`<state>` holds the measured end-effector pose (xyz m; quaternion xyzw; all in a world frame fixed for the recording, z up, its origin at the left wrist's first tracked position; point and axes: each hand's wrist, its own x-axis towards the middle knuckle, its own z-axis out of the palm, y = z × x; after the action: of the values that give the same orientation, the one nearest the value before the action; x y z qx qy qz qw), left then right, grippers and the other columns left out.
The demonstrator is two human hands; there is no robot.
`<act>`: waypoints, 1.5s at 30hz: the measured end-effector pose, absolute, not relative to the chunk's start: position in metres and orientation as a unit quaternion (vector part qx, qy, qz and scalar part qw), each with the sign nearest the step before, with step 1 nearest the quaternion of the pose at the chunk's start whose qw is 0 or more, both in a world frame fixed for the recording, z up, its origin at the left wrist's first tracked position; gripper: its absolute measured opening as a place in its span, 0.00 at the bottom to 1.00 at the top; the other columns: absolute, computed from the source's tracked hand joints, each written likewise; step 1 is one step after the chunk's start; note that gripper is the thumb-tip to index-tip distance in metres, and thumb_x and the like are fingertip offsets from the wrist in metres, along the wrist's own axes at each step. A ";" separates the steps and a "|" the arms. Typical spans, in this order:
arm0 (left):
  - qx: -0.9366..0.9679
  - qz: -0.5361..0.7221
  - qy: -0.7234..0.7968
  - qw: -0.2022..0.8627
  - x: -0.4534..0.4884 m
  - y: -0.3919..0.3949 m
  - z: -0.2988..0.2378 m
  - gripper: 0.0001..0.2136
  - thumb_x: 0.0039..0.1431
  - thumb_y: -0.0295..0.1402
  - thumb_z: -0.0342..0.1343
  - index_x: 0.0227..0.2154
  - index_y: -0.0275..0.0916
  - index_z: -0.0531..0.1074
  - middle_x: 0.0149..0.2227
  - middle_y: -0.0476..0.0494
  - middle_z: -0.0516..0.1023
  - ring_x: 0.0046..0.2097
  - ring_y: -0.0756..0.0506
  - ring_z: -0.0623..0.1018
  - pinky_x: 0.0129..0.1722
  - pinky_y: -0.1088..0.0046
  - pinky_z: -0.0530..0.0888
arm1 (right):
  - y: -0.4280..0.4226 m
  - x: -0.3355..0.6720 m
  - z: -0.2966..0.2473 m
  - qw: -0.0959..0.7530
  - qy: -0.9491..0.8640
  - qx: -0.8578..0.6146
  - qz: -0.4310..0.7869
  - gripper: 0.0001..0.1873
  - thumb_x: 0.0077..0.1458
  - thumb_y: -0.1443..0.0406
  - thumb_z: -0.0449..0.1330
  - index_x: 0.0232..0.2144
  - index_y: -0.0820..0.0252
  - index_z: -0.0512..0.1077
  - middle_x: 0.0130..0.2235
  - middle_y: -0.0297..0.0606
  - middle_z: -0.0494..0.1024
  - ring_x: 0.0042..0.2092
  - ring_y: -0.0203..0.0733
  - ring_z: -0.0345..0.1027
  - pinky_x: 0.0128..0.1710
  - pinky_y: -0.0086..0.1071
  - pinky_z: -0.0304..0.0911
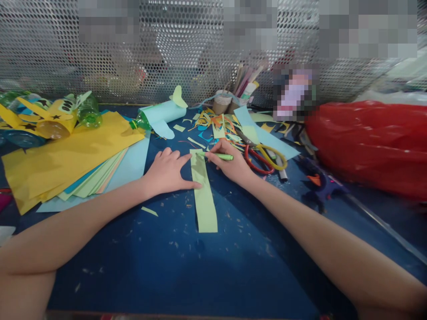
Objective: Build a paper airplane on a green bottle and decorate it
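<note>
Strip: pale-green paper strip [207, 209], flat on the table between the hands, long axis running toward the wearer; near end lies unheld.
Left hand: left hand [168, 171] spread, gripping nothing; thumb on the strip's left part, index fingertip at its far left edge. Reads as a two-point hold-down so the paper can't skid.
Right hand: right hand [228, 162] has fingers closed on a green pen [224, 156] in a writing pinch, tip at the strip's far end. Low angle probably suits light marking.
Scissors: red-and-yellow-handled scissors [263, 154] just beyond the right hand, handles toward the wearer; handy for a quick grab, I'd say.
Scraps: colored offcuts [220, 126] heaped past the strip, presumably pushed out of the work area.
Paper stock: yellow sheets [70, 155] over fanned green ones [93, 178], left side, near the left forearm.
Bottle: blue-wrapped bottle [163, 114] on its side, beyond the left hand.
Right side: red plastic bag [367, 142]; purple glue gun [328, 184], apparently.
Surface: dark-blue table [187, 275], flecked with pale marks.
Room: perforated metal screen [187, 58] behind; beyond it, too blurred to tell.
</note>
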<state>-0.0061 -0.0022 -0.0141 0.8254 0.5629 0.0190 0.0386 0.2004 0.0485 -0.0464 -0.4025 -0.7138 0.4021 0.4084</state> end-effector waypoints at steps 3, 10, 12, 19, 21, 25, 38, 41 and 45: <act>0.826 0.020 0.562 0.042 -0.006 -0.002 -0.013 0.47 0.45 0.69 0.46 0.63 0.42 0.59 0.47 0.36 0.71 0.49 0.33 0.65 0.48 0.59 0.61 | 0.048 0.200 -0.045 0.411 -0.705 -0.412 0.406 0.18 0.52 0.51 0.63 0.28 0.55 0.61 0.26 0.30 0.67 0.25 0.34 0.60 0.20 0.28 0.62; 0.825 0.022 0.563 0.048 -0.006 -0.003 -0.012 0.47 0.45 0.69 0.46 0.62 0.43 0.60 0.46 0.36 0.71 0.49 0.33 0.64 0.48 0.59 0.61 | 0.047 0.202 -0.041 0.424 -0.678 -0.438 0.410 0.17 0.53 0.56 0.63 0.25 0.55 0.59 0.23 0.28 0.67 0.22 0.32 0.61 0.20 0.28 0.61; 0.826 0.026 0.562 0.045 -0.007 -0.003 -0.013 0.47 0.45 0.69 0.46 0.62 0.43 0.60 0.46 0.36 0.71 0.48 0.33 0.65 0.48 0.59 0.61 | 0.046 0.204 -0.040 0.424 -0.672 -0.438 0.421 0.16 0.53 0.57 0.63 0.25 0.55 0.59 0.22 0.28 0.67 0.22 0.32 0.61 0.21 0.28 0.61; 0.827 0.030 0.560 0.041 -0.007 -0.003 -0.014 0.47 0.45 0.69 0.45 0.62 0.42 0.60 0.46 0.36 0.71 0.48 0.33 0.64 0.48 0.58 0.61 | 0.045 0.208 -0.038 0.422 -0.669 -0.424 0.442 0.16 0.52 0.60 0.63 0.23 0.55 0.58 0.19 0.25 0.65 0.19 0.31 0.59 0.22 0.29 0.59; 0.826 0.029 0.562 0.042 -0.007 -0.003 -0.014 0.47 0.45 0.70 0.45 0.62 0.42 0.60 0.46 0.36 0.71 0.48 0.33 0.64 0.48 0.59 0.61 | 0.045 0.209 -0.038 0.420 -0.669 -0.420 0.447 0.16 0.52 0.61 0.63 0.22 0.56 0.59 0.18 0.25 0.65 0.19 0.31 0.59 0.21 0.29 0.58; 0.826 0.028 0.561 0.043 -0.007 -0.003 -0.014 0.47 0.45 0.70 0.45 0.62 0.44 0.60 0.45 0.37 0.71 0.48 0.34 0.65 0.47 0.60 0.61 | 0.045 0.211 -0.038 0.415 -0.670 -0.407 0.462 0.15 0.51 0.62 0.62 0.21 0.56 0.60 0.17 0.25 0.64 0.18 0.30 0.57 0.20 0.28 0.56; 0.826 0.021 0.562 0.043 -0.007 -0.003 -0.013 0.47 0.45 0.70 0.46 0.63 0.43 0.60 0.47 0.36 0.71 0.48 0.33 0.64 0.47 0.59 0.61 | 0.044 0.216 -0.034 0.373 -0.696 -0.393 0.472 0.12 0.50 0.66 0.59 0.19 0.57 0.61 0.14 0.25 0.64 0.18 0.30 0.57 0.20 0.27 0.52; 0.827 0.023 0.561 0.039 -0.007 -0.003 -0.014 0.48 0.44 0.70 0.46 0.63 0.42 0.60 0.47 0.36 0.71 0.48 0.33 0.65 0.47 0.59 0.61 | 0.043 0.216 -0.035 0.373 -0.695 -0.395 0.471 0.12 0.50 0.66 0.59 0.19 0.57 0.61 0.14 0.25 0.64 0.18 0.30 0.57 0.21 0.27 0.51; 0.826 0.019 0.563 0.039 -0.007 -0.002 -0.014 0.48 0.44 0.69 0.46 0.63 0.42 0.60 0.46 0.36 0.71 0.48 0.33 0.64 0.47 0.60 0.61 | 0.041 0.214 -0.034 0.418 -0.658 -0.391 0.489 0.15 0.52 0.63 0.61 0.20 0.56 0.59 0.15 0.25 0.64 0.19 0.31 0.57 0.21 0.27 0.52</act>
<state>-0.0067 -0.0024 -0.0141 0.8256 0.5625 0.0189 0.0395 0.2138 0.0406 -0.0336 -0.3913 -0.6580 0.4889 0.4182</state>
